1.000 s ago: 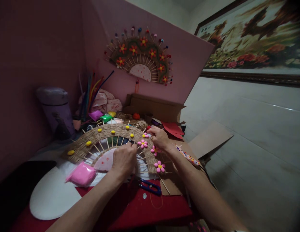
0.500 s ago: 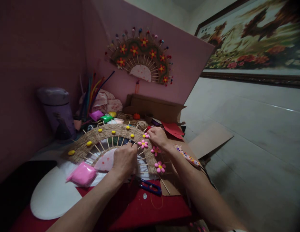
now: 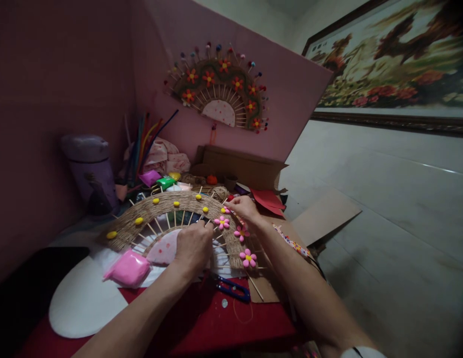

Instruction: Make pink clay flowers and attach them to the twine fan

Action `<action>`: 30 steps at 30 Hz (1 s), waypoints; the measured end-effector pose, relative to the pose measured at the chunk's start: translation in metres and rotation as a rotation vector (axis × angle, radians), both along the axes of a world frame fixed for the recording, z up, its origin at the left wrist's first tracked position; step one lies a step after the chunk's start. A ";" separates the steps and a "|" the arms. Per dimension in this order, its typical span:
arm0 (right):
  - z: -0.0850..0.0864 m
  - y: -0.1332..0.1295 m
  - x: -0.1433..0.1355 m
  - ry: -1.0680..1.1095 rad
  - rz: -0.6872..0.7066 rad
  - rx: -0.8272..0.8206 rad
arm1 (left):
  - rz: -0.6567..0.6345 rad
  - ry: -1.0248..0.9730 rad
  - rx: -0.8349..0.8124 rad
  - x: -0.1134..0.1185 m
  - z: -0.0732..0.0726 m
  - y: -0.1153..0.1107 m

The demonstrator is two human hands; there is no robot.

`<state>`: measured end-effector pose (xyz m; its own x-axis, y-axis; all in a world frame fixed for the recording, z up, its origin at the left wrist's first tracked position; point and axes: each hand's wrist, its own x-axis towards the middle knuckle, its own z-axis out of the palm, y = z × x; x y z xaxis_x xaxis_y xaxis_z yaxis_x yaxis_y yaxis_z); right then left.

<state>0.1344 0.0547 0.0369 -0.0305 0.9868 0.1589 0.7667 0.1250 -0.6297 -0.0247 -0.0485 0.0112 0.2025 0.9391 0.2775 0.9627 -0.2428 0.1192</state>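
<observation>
A half-round woven twine fan (image 3: 123,231) with thin wooden sticks lies before me. Yellow clay ovals (image 3: 139,221) dot its band, and pink clay flowers (image 3: 248,257) with yellow centres line its right side. My left hand (image 3: 196,244) is closed over the inner part of the fan, beside its pale, spotted half-disc (image 3: 163,250). At the upper right of the band, my right hand (image 3: 245,208) pinches its fingers together by a partly formed pink flower (image 3: 225,210). Whatever is between those fingertips is hidden or too small to see.
A pink clay packet (image 3: 129,268) and white disc (image 3: 78,303) lie at front left. Blue-handled snips (image 3: 233,288) rest on the red cloth (image 3: 201,323). Behind are a purple bottle (image 3: 90,174), cardboard (image 3: 238,165) and a finished fan (image 3: 216,92) on the pink board.
My right fingertips have shifted slightly up and away from the partly formed flower. My left hand keeps its place on the fan. The view has moved a little.
</observation>
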 end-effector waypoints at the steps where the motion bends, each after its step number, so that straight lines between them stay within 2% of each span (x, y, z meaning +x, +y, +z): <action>1: 0.000 0.000 0.000 0.013 0.004 -0.001 | 0.001 -0.001 -0.003 0.000 0.000 0.000; 18: -0.006 0.001 0.005 -0.023 0.040 0.120 | -0.003 0.012 -0.020 0.000 0.002 0.000; 26: 0.005 -0.013 -0.005 -0.280 -0.025 0.188 | -0.006 0.001 -0.009 0.000 0.000 0.000; 30: 0.005 -0.011 -0.006 -0.270 -0.025 0.167 | -0.004 0.013 -0.004 0.000 -0.001 0.000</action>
